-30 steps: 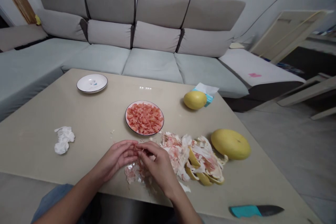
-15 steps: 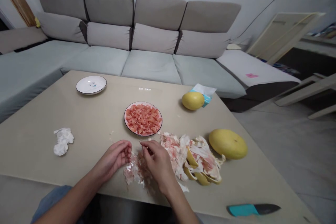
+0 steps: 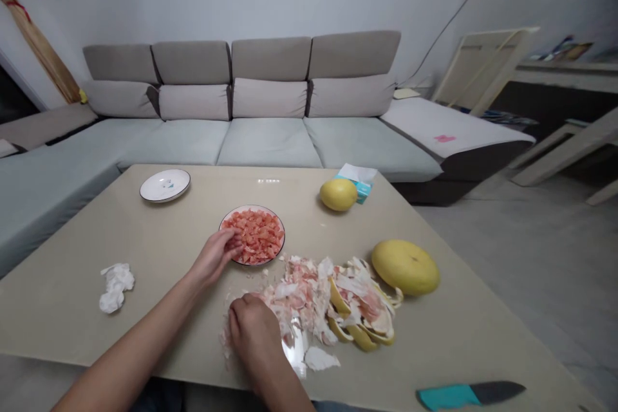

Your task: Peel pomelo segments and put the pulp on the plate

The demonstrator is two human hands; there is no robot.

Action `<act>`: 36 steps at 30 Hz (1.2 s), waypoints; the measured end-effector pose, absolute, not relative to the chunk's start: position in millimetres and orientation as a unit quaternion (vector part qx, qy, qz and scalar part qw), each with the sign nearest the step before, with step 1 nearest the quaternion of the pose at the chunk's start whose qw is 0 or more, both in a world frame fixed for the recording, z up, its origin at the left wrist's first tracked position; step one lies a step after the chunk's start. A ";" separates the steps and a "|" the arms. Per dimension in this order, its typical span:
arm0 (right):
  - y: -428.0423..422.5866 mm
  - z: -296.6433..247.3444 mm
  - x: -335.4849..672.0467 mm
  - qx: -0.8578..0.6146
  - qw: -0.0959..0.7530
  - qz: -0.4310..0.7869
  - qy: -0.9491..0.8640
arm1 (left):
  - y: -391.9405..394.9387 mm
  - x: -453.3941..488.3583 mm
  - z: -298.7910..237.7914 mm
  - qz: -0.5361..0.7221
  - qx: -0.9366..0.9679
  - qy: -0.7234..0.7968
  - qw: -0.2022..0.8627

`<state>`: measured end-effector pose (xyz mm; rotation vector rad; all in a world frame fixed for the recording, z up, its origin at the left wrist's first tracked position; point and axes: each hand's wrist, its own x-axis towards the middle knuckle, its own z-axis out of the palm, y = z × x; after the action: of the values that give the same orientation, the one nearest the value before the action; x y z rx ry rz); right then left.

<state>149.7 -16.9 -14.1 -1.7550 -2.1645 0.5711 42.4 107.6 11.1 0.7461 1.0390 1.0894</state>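
Observation:
My left hand (image 3: 219, 257) reaches to the left rim of a white, dark-edged plate (image 3: 282, 241). Its fingers are apart and slightly bent over the pink-red pomelo flesh (image 3: 258, 232) heaped there. Lower down, my right hand (image 3: 253, 328) is closed, knuckles up, close to the table among thin scraps; its fingertips are hidden, so whatever they hold does not show. Beside it spreads a pile of white and pinkish membrane (image 3: 309, 296) with yellow pomelo peel (image 3: 362, 337) at its right side.
Two whole yellow pomelos stand to the right, a large one (image 3: 405, 266) and a smaller one (image 3: 338, 195) by a tissue pack (image 3: 360, 181). A teal-handled knife (image 3: 449, 395) lies near the front right. Crumpled tissue (image 3: 116, 286) and another plate (image 3: 165, 185) are at left.
My left hand has moved forward to the plate of flesh, its fingers opening out. My right hand has come back and left, lower onto the table. The view has tilted up.

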 end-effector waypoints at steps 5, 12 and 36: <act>-16.8 -12.1 151.9 -0.608 0.150 0.203 -0.752 | 165.7 83.2 24.1 0.454 0.414 0.469 0.635; -20.1 -9.4 153.8 -0.601 0.162 0.202 -0.757 | 187.8 90.3 26.9 0.422 0.497 0.471 0.594; -24.0 -8.4 148.9 -0.583 0.105 0.205 -0.779 | 175.1 77.8 20.5 0.229 0.835 0.366 0.342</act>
<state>148.9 -24.0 -8.4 -1.7191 -2.2951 0.6040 77.8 175.1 20.5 2.1709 0.9510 0.5953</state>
